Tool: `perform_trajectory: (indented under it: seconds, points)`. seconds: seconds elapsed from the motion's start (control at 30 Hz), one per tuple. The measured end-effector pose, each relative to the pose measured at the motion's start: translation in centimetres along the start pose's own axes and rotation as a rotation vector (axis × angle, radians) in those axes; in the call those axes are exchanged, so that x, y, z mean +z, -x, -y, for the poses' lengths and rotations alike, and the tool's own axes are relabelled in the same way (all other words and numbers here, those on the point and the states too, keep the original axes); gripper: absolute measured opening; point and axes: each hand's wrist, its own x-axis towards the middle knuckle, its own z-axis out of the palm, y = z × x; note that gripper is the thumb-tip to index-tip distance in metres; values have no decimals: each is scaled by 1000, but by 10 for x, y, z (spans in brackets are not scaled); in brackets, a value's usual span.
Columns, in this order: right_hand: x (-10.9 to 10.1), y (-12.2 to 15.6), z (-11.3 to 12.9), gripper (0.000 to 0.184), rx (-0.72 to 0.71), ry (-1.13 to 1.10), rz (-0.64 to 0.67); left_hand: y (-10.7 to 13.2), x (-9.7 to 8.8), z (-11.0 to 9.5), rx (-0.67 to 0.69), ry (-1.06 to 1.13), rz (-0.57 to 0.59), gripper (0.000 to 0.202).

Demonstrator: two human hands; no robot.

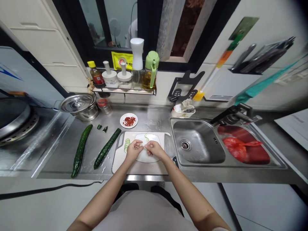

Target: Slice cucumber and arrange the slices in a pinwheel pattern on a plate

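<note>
My left hand [133, 149] and my right hand [153, 149] meet over a white plate [147, 156] that lies on the pale cutting board [139, 167]. Both hands are pinched together at the fingertips on a small pale piece, probably a cucumber slice. A short row of cucumber slices [126, 145] lies just left of my left hand. Another slice or two [146, 137] rest on the plate's far side. Two whole cucumbers [106, 148] [81, 150] lie on the steel counter to the left of the board.
A small dish of red bits [129, 121] sits behind the board, with two cucumber ends [102, 128] nearby. A lidded pot [79, 106] and stove stand left. The sink [197, 146] lies right, a red bag [237, 148] in its second basin. A knife handle [175, 161] shows by my right forearm.
</note>
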Motion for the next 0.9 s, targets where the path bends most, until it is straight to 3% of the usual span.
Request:
perform_trajectory:
  seconds: [0.17,0.3,0.53,0.9]
  points:
    - [-18,-26,-1,6,-141,321,-116,-24,13,5,-34,-197,12,26]
    - [-31,-43,1,7,-255,677,-186,-44,20,8,-53,-351,29,15]
    - [-36,-57,10,14,-228,954,-139,-61,29,7,-70,-542,32,11]
    - [-30,-65,20,21,-172,1220,-76,-67,35,-2,-108,-778,60,13]
